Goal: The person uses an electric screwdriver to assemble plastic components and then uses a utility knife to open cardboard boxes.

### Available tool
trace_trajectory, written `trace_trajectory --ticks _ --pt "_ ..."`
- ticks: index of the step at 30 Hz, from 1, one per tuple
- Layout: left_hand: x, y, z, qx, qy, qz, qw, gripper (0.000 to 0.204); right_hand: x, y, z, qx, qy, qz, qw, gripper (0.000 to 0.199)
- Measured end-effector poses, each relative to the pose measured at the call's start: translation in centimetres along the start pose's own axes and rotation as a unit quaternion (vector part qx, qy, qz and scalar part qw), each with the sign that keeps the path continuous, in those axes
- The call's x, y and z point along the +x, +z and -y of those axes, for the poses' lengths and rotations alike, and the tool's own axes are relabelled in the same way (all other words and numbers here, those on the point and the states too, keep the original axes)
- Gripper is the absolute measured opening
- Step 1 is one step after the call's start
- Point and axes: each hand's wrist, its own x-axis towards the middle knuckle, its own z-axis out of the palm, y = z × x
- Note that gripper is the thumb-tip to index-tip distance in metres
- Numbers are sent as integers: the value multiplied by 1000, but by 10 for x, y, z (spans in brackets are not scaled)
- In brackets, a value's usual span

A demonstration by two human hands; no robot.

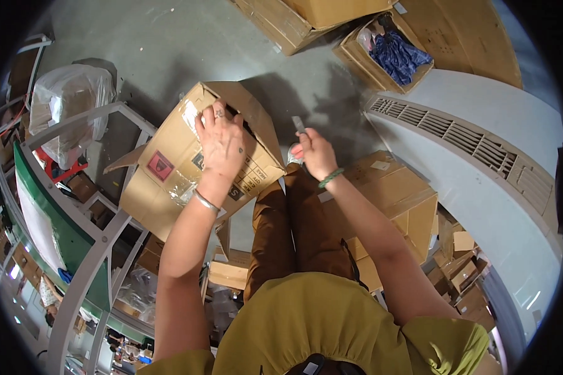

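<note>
Tilted cardboard carton (182,150), ctr-left of frame; long axis approx. upper R to lower L, w/ dark gap (249,127) along its upper-right side. L hand (222,140) lies on carton, fingers bent over the edge at the gap, gripping it; fingertips partly hidden. R hand (316,154), near frame ctr, is closed on small flat grey tool (298,124), tip pointing up-frame, apart from carton. Carton lies L of R hand; L hand is nearer, i.e. touching. Grey floor (169,44) at upper L.

The carton (184,153) hides its inside from view.
</note>
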Motion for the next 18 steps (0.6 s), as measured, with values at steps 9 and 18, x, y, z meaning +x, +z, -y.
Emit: trace_trajectory --ticks 9,18 --pt "-51 30 -88 -110 -87 179 974 20 -32 47 -71 -72 -21 -115 991 20" --pt "-37 -41 -46 -148 -161 47 975 11 -56 -8 -37 100 -93 -44 990 22"
